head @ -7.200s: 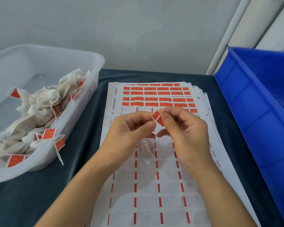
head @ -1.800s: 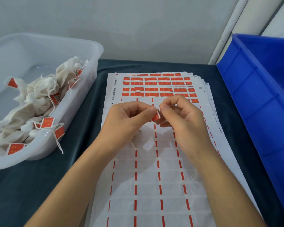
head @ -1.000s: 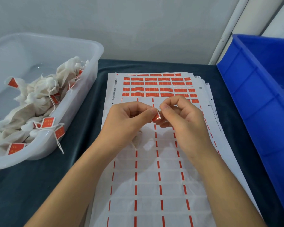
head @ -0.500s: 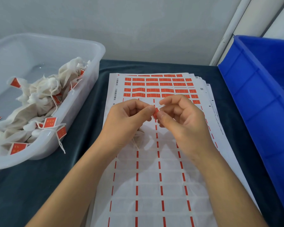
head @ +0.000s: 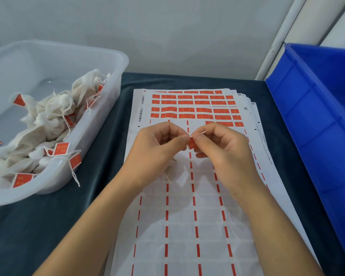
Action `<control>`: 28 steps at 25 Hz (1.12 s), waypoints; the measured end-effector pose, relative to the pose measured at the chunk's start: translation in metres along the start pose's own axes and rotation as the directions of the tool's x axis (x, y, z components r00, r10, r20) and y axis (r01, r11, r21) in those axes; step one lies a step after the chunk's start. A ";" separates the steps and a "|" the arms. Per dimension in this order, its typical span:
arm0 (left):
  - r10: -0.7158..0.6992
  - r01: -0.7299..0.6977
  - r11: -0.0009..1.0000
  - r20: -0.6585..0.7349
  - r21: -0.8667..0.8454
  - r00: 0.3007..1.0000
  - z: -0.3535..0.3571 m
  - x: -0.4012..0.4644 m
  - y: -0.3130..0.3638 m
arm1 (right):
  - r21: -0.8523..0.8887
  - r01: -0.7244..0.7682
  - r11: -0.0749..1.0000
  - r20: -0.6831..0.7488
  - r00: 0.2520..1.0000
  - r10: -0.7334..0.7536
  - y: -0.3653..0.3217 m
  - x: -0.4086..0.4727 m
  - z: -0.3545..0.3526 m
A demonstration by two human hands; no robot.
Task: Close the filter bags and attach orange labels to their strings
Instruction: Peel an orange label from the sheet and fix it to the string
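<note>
Both hands, left hand (head: 157,148) and right hand (head: 219,148), pinch one orange label (head: 191,144) between fingertips; the filter bag (head: 170,172) dangles below the grip. Folding should trap the string squarely, edges aligned.

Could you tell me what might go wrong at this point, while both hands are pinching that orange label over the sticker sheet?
1. The label is pinched between the left hand and right hand with the string at its top edge; it could fold crooked or miss the string.
2. The filter bag hangs under the left hand and could snag or slip.
3. A dropped label might stick to the sheet.
</note>
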State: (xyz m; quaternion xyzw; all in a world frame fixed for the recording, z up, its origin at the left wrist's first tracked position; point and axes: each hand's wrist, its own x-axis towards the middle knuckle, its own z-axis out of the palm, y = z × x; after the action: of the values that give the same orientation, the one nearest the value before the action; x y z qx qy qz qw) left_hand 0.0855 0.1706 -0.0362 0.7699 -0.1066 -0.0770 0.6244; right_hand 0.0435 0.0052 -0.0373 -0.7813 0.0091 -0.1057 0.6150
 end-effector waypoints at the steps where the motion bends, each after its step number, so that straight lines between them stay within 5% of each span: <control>1: -0.004 0.005 1.000 -0.007 0.005 1.000 0.000 0.000 0.000 | 0.001 -0.008 1.000 -0.016 1.000 0.008 0.000 0.000 0.000; 8: -0.016 0.017 0.999 -0.024 0.032 1.000 0.001 -0.001 0.002 | 0.053 -0.039 0.998 -0.050 0.998 0.042 0.001 0.001 0.001; 16: 0.123 -0.118 0.987 -0.040 0.107 0.992 0.003 -0.004 0.004 | 0.052 -0.023 0.998 -0.060 0.998 0.026 0.002 0.001 -0.001; 28: 0.101 -0.097 0.968 -0.007 0.230 0.995 0.004 -0.002 -0.001 | -0.141 0.074 0.987 -0.018 0.997 -0.077 0.006 0.001 0.000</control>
State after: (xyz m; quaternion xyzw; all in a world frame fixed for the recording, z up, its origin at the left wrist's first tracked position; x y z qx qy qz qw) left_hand 0.0824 0.1673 -0.0383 0.8313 -0.1473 -0.0257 0.5354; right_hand 0.0450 0.0038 -0.0429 -0.8211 -0.0060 -0.1372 0.5541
